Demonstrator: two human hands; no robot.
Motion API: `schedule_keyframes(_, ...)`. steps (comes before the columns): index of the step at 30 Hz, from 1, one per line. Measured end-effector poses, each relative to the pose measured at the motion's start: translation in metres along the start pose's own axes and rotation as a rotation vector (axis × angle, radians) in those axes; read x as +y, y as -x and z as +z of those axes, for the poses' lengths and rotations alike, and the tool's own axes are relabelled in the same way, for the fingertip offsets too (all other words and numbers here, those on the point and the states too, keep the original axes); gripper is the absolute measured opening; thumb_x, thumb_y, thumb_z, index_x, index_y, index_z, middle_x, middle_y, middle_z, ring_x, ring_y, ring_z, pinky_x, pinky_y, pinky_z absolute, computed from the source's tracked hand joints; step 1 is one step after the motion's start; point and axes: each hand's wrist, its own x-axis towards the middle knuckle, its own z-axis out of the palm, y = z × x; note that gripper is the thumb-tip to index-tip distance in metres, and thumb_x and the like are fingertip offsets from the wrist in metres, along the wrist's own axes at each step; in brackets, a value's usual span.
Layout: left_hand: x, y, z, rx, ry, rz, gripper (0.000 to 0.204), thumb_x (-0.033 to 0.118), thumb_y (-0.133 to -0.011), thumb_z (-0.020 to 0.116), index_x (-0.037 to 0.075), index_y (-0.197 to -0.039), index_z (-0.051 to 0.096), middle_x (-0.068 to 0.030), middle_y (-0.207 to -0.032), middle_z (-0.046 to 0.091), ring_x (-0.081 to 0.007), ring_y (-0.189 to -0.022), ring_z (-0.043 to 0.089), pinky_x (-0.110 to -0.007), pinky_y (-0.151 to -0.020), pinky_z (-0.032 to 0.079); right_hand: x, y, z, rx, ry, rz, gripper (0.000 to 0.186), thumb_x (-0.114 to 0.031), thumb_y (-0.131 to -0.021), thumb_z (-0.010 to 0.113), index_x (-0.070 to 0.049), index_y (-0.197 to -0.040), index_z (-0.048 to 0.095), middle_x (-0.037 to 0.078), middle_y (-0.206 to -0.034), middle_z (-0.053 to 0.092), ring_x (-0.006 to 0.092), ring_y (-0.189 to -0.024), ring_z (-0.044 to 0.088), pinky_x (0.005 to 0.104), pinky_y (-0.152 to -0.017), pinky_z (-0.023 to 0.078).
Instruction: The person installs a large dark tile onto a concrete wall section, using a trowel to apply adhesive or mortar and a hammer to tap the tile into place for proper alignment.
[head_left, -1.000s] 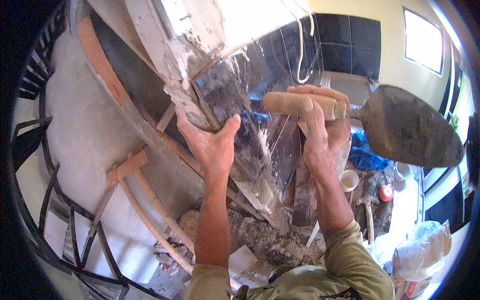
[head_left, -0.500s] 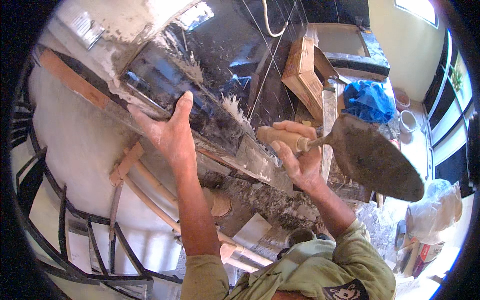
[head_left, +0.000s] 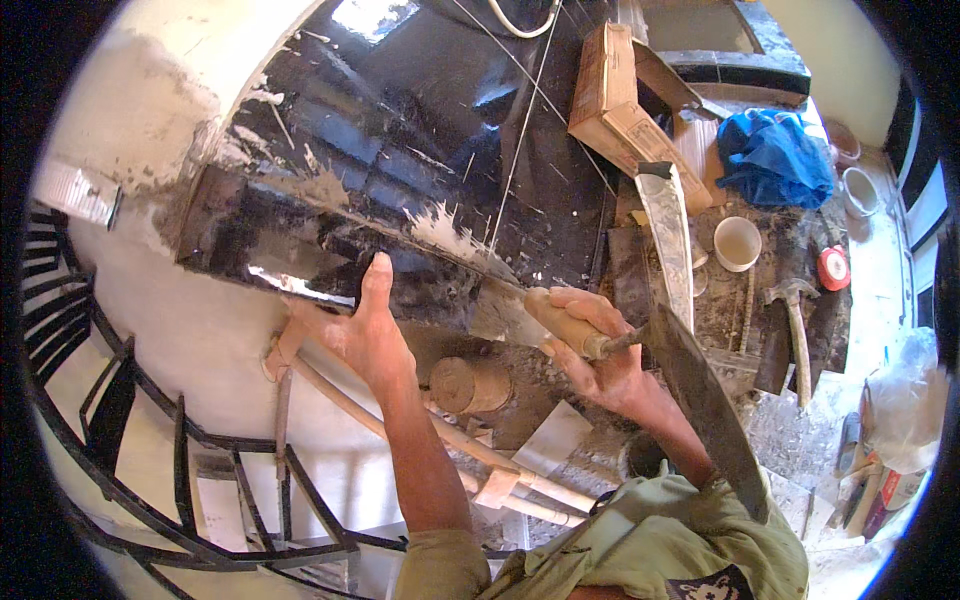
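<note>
Black tile [head_left: 285,235] lay along near edge of glossy tiled surface [head_left: 420,165]. Left hand [head_left: 362,328], thumb spread, met tile edge; grip couldn't be told. Right hand [head_left: 607,378] closed round trowel handle [head_left: 560,318]. Even pressure, blade [head_left: 706,405] clear, seemed best.

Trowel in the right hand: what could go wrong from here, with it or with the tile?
The trowel overlaps the shirt in view; if truly close, it might scrape it. Its handle, in the right hand, points toward the tile and could knock it. The left hand is at the tile's edge, so a shift might pinch the hand.
</note>
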Motion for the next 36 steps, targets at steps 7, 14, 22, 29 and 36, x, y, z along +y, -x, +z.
schedule_keyframes(7, 0.009, -0.001, 0.003, -0.014, 0.006, 0.001, 0.074, 0.004, -0.074, 0.079, -0.003, -0.137, 0.041, -0.0142, -0.13, 0.051, -0.0228, -0.113, 0.053, -0.034, -0.098, 0.046, 0.016, -0.017, 0.017, 0.111, -0.218, -0.054, 0.06, 0.0, -0.077, 0.076, 0.001, -0.128, 0.045, 0.024, -0.124, 0.059, 0.0374, -0.114, 0.061, 0.0466, -0.094, 0.051)
schedule_keyframes(14, -0.003, -0.004, 0.0, 0.02, -0.054, 0.052, 0.071, 0.009, -0.076, 0.077, -0.001, -0.138, 0.044, -0.0125, -0.127, 0.056, -0.0227, -0.11, 0.056, -0.035, -0.097, 0.046, 0.016, -0.039, 0.03, 0.125, -0.374, -0.069, 0.057, 0.0, -0.082, 0.071, -0.004, -0.129, 0.039, 0.025, -0.126, 0.055, 0.0369, -0.122, 0.054, 0.0516, -0.103, 0.044)
schedule_keyframes(22, -0.01, -0.01, -0.005, -0.011, 0.058, 0.037, 0.086, 0.005, -0.069, 0.081, -0.002, -0.141, 0.035, -0.0136, -0.13, 0.048, -0.0241, -0.116, 0.05, -0.036, -0.103, 0.041, 0.015, -0.059, 0.043, 0.079, -0.319, -0.04, 0.064, 0.002, -0.078, 0.076, -0.002, -0.13, 0.04, 0.027, -0.126, 0.055, 0.0392, -0.116, 0.059, 0.0494, -0.096, 0.05)
schedule_keyframes(29, -0.005, -0.009, -0.005, -0.024, 0.095, 0.045, 0.089, 0.0, -0.068, 0.081, -0.001, -0.143, 0.031, -0.0138, -0.13, 0.048, -0.0248, -0.117, 0.05, -0.036, -0.104, 0.041, 0.015, -0.065, 0.043, 0.145, -0.415, -0.071, 0.062, 0.001, -0.078, 0.076, -0.002, -0.128, 0.04, 0.026, -0.126, 0.055, 0.0386, -0.117, 0.058, 0.0476, -0.098, 0.049)
schedule_keyframes(36, 0.005, -0.006, 0.001, -0.001, 0.114, 0.03, 0.078, 0.004, -0.071, 0.081, -0.004, -0.136, 0.039, -0.0119, -0.125, 0.053, -0.0216, -0.11, 0.054, -0.034, -0.098, 0.045, 0.019, -0.069, 0.046, 0.116, -0.38, -0.086, 0.06, 0.003, -0.079, 0.075, -0.002, -0.127, 0.04, 0.026, -0.126, 0.056, 0.0374, -0.116, 0.059, 0.0462, -0.097, 0.05)
